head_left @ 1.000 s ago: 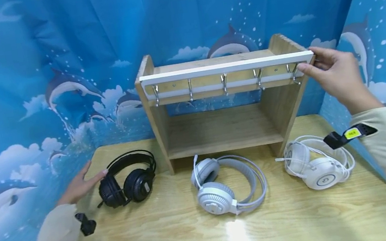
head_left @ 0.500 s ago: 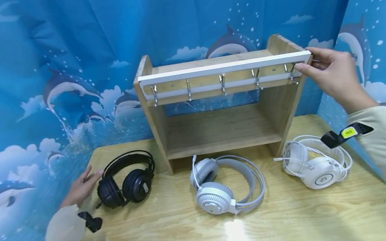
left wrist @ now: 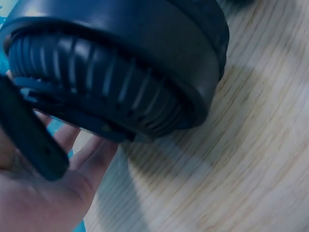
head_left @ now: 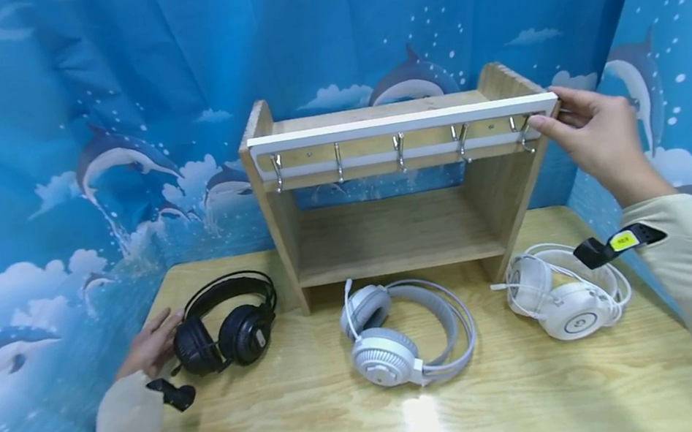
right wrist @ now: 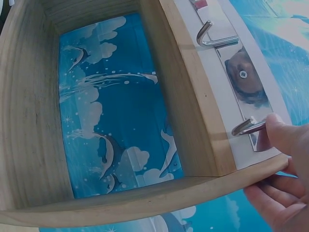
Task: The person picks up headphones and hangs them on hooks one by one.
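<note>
At the left of the table lies a black headset, its headband toward the back. My left hand is beside its left ear cup; in the left wrist view the fingers reach straight under the cup's ribbed outer side. A small wooden shelf stands at the back, with a white hook rail across its top front. My right hand grips the upper right corner of the shelf, thumb on the rail's end near the last metal hook, fingers behind the side panel.
A grey-white headset lies before the shelf, and a white headset with its coiled cable lies at the right. Several metal hooks stick out from the rail with nothing on them. Blue dolphin-print curtain surrounds the table.
My left hand has shifted in closer behind the black headset's ear cup, its forearm swinging to the right. My right hand keeps its grip on the shelf corner.
</note>
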`<state>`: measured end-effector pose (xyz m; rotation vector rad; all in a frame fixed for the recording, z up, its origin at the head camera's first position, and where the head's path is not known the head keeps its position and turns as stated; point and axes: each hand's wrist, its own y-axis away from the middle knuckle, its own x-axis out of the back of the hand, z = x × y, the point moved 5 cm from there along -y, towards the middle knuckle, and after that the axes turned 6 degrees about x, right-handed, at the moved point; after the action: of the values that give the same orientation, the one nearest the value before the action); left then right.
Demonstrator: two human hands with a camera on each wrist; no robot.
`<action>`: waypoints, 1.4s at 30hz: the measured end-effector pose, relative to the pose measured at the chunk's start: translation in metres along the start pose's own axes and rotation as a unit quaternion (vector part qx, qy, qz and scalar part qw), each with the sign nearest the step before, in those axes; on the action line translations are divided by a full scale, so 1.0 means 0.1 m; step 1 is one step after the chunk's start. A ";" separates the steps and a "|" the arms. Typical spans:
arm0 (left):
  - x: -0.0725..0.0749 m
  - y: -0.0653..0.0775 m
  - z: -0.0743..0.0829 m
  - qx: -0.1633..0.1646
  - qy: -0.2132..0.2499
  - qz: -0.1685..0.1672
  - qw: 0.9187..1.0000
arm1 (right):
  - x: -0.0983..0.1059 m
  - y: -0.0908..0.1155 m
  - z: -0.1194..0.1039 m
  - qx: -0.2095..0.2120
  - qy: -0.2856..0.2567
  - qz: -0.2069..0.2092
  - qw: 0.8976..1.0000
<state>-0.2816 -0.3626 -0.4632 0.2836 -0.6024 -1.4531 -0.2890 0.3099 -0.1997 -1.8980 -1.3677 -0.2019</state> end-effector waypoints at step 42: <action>0.00 0.07 0.02 0.019 -0.008 -0.064 0.998 | 0.00 0.00 0.05 0.019 -0.004 0.020 1.000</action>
<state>-0.2771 -0.3613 -0.4576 0.3458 -0.6343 -1.5704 -0.2904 0.3127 -0.2034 -1.8938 -1.3298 -0.1468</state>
